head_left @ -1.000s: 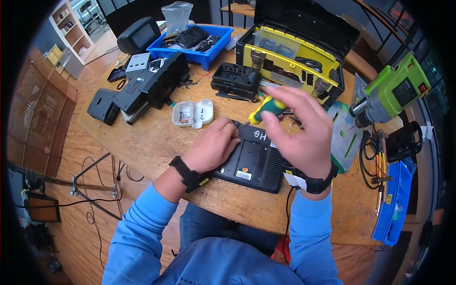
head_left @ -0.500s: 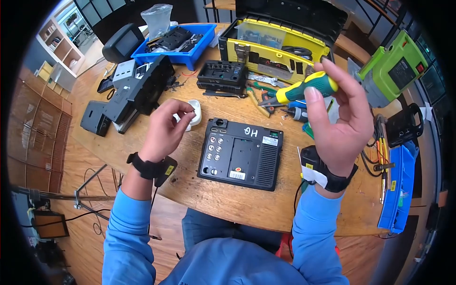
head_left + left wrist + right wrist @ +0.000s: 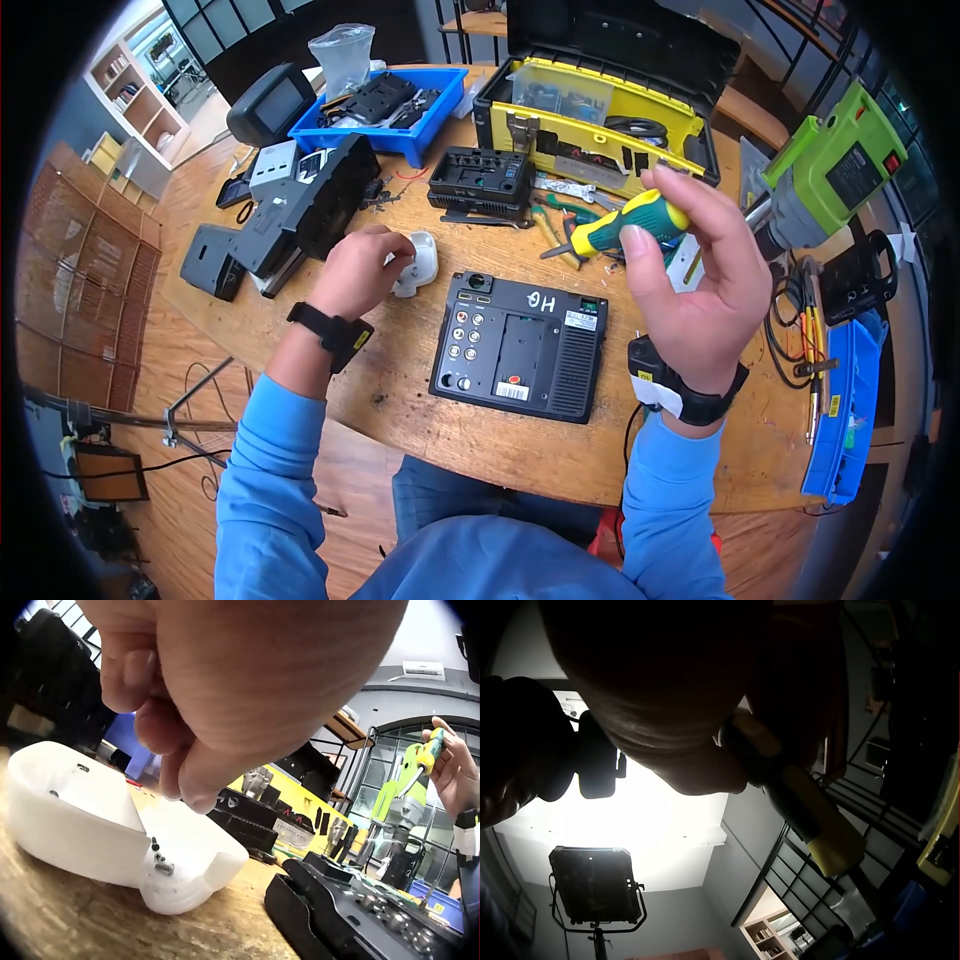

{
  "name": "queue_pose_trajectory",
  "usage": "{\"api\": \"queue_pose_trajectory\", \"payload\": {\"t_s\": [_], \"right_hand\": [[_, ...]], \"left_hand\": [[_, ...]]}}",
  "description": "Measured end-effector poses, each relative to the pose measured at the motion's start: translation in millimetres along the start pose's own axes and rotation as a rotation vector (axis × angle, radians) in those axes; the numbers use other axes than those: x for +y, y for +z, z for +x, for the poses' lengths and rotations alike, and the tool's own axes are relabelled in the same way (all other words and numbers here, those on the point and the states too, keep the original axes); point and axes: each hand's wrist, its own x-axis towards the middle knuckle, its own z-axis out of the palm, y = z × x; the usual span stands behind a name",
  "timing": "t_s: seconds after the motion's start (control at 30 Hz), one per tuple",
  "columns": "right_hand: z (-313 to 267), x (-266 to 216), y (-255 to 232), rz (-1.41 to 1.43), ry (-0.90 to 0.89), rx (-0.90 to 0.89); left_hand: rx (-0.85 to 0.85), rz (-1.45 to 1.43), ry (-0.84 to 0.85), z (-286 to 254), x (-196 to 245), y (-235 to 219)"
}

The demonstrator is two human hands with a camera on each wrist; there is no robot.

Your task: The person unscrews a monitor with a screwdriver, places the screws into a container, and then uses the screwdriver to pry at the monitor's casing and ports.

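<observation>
Panel (image 3: 525, 350) on the table (image 3: 450, 440), between a left hand (image 3: 355, 272) at a white case (image 3: 425, 262) and a right hand (image 3: 710, 290) gripping a screwdriver (image 3: 645, 218).
Dark housings (image 3: 290, 225) lie at far left, near the blue bin (image 3: 405, 138). The left hand's fingers are bent, tips drawn close together over the open case, where small screws (image 3: 159, 862) lie; whether they pinch anything, I cannot tell. Right of the case, the panel lies flat, "HQ" marking and round sockets facing up, touched by neither hand. The toolbox (image 3: 570, 165) stands open beyond it. The right hand's thumb and fingers close round the screwdriver's handle, raised, shaft pointing left. A green drill (image 3: 850, 175) is farther right.
</observation>
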Motion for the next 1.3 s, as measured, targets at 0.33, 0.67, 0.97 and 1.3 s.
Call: {"api": "queue_pose_trajectory", "payload": {"t_s": [0.33, 0.67, 0.97, 1.3], "right_hand": [[2, -5, -1, -0.033, -0.055, -0.055], [2, -16, -8, -0.008, 0.106, -0.182], [-2, -8, -3, 0.011, 0.091, -0.392], [-4, -4, -4, 0.056, 0.172, -0.493]], "left_hand": [[-0.064, 0.039, -0.036, 2, 4, 23], [0.152, -0.132, 0.072, -25, 60, 1], [0.018, -0.400, 0.242, -41, 133, 39], [-0.016, -0.661, -0.012, -40, 160, 69]]}}
